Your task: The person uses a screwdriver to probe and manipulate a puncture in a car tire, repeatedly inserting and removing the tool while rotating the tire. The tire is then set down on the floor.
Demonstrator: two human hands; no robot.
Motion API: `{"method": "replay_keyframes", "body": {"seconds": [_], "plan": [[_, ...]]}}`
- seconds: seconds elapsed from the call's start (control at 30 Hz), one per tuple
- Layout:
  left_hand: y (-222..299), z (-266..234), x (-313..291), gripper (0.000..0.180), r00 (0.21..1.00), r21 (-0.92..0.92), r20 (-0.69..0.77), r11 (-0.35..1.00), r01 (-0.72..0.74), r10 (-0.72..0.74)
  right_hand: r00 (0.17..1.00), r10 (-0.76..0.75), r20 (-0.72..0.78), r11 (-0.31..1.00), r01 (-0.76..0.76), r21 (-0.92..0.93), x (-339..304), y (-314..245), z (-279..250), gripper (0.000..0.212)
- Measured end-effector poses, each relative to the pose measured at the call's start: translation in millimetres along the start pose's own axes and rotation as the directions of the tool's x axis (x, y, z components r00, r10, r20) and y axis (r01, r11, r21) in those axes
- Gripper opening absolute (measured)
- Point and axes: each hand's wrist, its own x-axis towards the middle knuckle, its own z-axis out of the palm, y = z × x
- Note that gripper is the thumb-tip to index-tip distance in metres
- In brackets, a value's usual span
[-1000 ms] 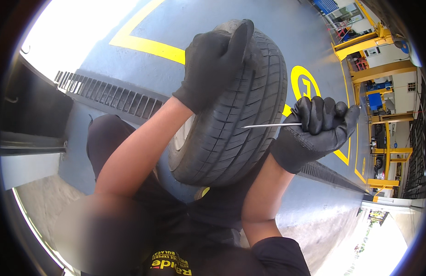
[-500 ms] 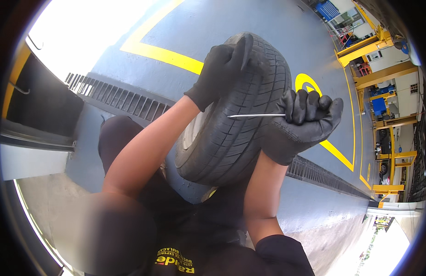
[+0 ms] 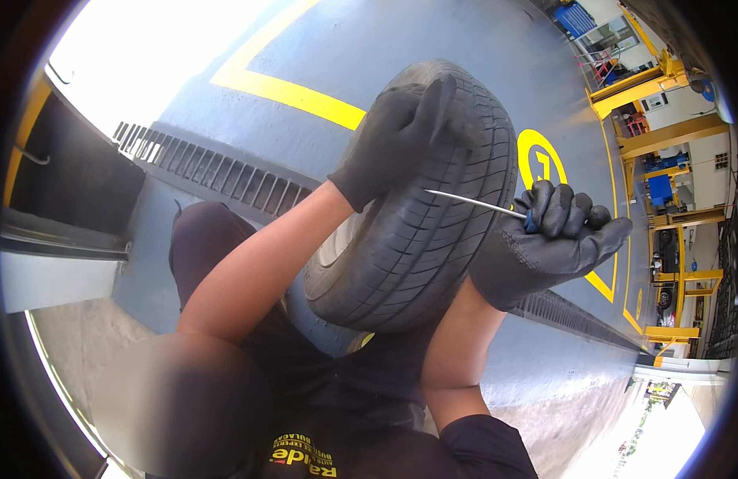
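Gripping a blue-handled pointed tool (image 3: pixel 474 203) aimed toward the tire (image 3: pixel 405 263), the right hand (image 3: pixel 556 243), right of the tire, curls its fingers tightly. Left hand (image 3: pixel 401 136) rests atop the tire; finger closure undeterminable.

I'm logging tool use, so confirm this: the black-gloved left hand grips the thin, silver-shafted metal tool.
Wrong hand: the head view shows the black-gloved right hand gripping the thin, silver-shafted metal tool.
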Motion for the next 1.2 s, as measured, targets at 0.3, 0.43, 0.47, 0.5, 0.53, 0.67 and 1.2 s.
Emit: {"method": "replay_keyframes", "body": {"seconds": [0.3,0.43,0.47,0.5,0.53,0.67,1.2], "plan": [[-17.7,13.3,5.7,0.049,0.999,-0.186,0.032,0.981,0.044,-0.039,0.979,-0.023,-0.201,0.986,-0.011,-0.168,4.4,4.1,-5.5,0.039],[-19.2,11.8,6.4,0.057,0.99,-0.086,0.131,0.995,0.053,-0.041,0.972,-0.047,-0.232,0.982,0.001,-0.191,7.2,2.6,-7.6,0.036],[-19.3,12.4,6.6,0.056,0.99,-0.088,0.136,0.995,0.056,-0.044,0.97,-0.067,-0.234,0.979,0.019,-0.202,7.5,4.3,-8.0,0.034],[-18.7,15.8,6.3,0.05,0.993,-0.133,0.104,0.989,0.065,-0.051,0.968,-0.087,-0.235,0.976,0.036,-0.213,7.9,5.3,-9.1,0.032],[-14.0,19.5,6.0,0.046,0.997,-0.152,0.067,0.988,0.039,-0.029,0.977,-0.123,-0.176,0.965,0.077,-0.249,8.2,6.0,-14.0,0.032],[-3.3,28.8,-1.6,0.04,0.983,0.011,-0.08,0.987,-0.163,0.164,0.979,-0.118,-0.165,0.95,0.063,-0.305,-4.2,18.7,-2.1,0.035],[5.3,22.3,7.9,0.057,0.932,-0.005,0.333,0.989,-0.148,0.142,0.985,-0.066,-0.159,0.985,0.039,-0.168,25.8,-18.0,-19.4,0.036]]}}
